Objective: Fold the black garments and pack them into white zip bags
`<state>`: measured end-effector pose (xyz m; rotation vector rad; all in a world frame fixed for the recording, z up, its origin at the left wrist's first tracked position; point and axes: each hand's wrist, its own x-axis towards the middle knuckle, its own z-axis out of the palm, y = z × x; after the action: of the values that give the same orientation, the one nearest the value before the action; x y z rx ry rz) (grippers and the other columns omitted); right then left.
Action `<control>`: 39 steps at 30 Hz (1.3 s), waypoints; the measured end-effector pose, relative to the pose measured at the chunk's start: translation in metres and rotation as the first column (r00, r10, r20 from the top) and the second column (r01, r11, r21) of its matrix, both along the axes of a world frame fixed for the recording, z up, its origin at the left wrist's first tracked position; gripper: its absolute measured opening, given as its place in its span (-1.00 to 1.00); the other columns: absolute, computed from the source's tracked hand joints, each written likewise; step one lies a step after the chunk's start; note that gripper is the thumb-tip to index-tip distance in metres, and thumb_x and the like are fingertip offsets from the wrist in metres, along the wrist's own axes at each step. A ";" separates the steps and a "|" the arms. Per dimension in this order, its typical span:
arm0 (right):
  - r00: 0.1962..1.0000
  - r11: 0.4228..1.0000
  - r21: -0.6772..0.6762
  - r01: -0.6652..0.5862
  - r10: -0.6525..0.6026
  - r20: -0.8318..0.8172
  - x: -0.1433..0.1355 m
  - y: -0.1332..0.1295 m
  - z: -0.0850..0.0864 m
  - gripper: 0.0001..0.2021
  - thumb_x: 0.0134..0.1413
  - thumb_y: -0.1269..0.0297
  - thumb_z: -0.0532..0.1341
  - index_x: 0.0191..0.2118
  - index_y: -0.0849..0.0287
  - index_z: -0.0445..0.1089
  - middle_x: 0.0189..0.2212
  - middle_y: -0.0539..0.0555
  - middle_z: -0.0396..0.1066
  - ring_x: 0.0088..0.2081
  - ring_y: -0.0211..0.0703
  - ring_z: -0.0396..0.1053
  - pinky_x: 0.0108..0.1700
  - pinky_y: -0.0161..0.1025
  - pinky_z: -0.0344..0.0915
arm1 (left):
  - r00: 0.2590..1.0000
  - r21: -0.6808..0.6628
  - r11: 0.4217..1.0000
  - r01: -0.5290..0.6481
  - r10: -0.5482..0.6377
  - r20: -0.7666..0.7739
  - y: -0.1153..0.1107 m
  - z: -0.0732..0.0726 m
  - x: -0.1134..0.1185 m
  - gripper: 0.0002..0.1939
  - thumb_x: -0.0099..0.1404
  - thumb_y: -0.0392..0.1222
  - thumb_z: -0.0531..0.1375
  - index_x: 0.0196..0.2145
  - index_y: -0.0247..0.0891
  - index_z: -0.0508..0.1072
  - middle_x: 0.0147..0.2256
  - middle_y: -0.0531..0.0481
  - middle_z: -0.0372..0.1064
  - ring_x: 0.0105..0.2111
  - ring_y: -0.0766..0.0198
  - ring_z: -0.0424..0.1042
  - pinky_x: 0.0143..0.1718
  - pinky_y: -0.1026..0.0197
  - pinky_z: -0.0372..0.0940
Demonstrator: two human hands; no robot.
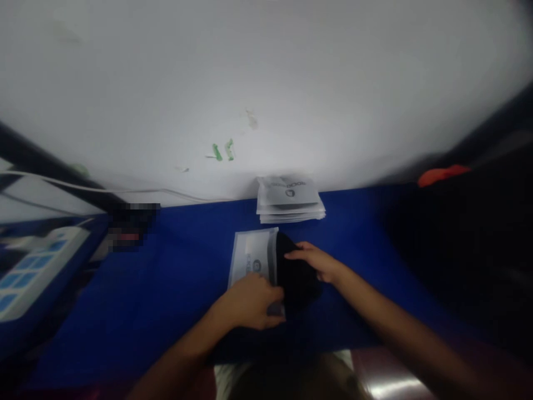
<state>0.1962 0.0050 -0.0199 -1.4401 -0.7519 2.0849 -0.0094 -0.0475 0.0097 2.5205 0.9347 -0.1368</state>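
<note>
A whitish printed plastic bag (254, 253) lies on the blue table, with its open end facing right. My left hand (258, 303) grips the lower corner of that end, fingers bent round the edge. A black soft item (295, 280) sits at the bag's mouth, its left side against or just inside the opening. My right hand (314, 260) holds the black item at its upper right, thumb on top and the other fingers partly hidden. Behind them, a stack of similar printed bags (289, 200) rests near the wall.
The blue table (179, 266) meets a white wall (333, 100) at the back. A white cable (125, 190) runs along the wall at left. A white and blue panel (31, 272) stands far left, and an orange object (441, 175) lies at right.
</note>
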 end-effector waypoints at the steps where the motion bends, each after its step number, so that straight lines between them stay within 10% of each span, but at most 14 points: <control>1: 1.000 0.999 -0.039 -0.003 0.002 -0.026 0.002 0.001 0.001 -0.78 -0.14 0.31 0.42 -0.35 0.18 0.39 -0.57 -0.06 0.47 -0.60 -0.27 0.43 -0.62 -0.41 0.33 | 1.000 -0.024 1.000 -0.006 0.006 0.016 0.001 0.002 -0.001 -0.74 0.14 0.06 0.26 -0.34 -0.17 0.49 -0.58 0.05 0.43 -0.57 0.19 0.42 -0.49 0.23 0.15; 9: 0.876 0.998 -0.011 -0.061 0.049 -0.480 0.010 0.000 0.003 -0.80 -0.09 0.37 0.38 -0.30 0.33 0.45 -0.47 0.06 0.55 -0.48 -0.22 0.53 -0.40 -0.40 0.48 | 0.982 -0.088 0.989 -0.118 0.129 0.138 0.009 0.007 -0.011 -0.80 0.16 -0.05 0.22 -0.45 -0.23 0.41 -0.60 0.11 0.39 -0.61 0.32 0.38 -0.46 0.30 0.16; 18: 0.987 0.997 -0.016 -0.075 0.072 -0.146 0.005 -0.004 -0.007 -0.67 -0.28 0.47 0.46 -0.31 0.21 0.39 -0.45 0.03 0.54 -0.44 -0.16 0.54 -0.42 -0.34 0.49 | 0.983 -0.060 0.995 -0.083 0.092 0.162 0.010 0.003 -0.011 -0.81 0.14 -0.07 0.23 -0.46 -0.23 0.38 -0.59 0.12 0.42 -0.59 0.30 0.40 -0.51 0.31 0.12; 31: 0.967 0.984 0.083 0.157 -0.136 -0.213 -0.009 -0.003 -0.009 -0.67 -0.13 0.46 0.30 -0.14 0.19 0.43 -0.45 0.03 0.54 -0.50 -0.21 0.47 -0.46 -0.33 0.41 | 0.989 0.054 0.998 0.021 -0.029 0.142 0.006 -0.007 -0.004 -0.78 0.16 -0.01 0.22 -0.45 -0.22 0.41 -0.57 0.08 0.42 -0.56 0.26 0.41 -0.49 0.27 0.15; 39: 0.974 0.970 0.204 0.135 -0.092 -0.207 -0.014 -0.008 -0.005 -0.57 -0.04 0.29 0.36 0.01 0.10 0.38 -0.21 0.04 0.55 -0.21 -0.15 0.51 -0.18 -0.28 0.42 | 0.964 0.057 0.996 -0.070 0.053 0.262 0.003 -0.015 -0.001 -0.72 0.23 0.05 0.18 -0.40 -0.23 0.39 -0.56 0.09 0.42 -0.55 0.28 0.41 -0.44 0.26 0.17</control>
<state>0.1824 -0.0026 -0.0245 -1.1152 -0.7714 1.9541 -0.0102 -0.0450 -0.0051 2.4870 0.9212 0.2431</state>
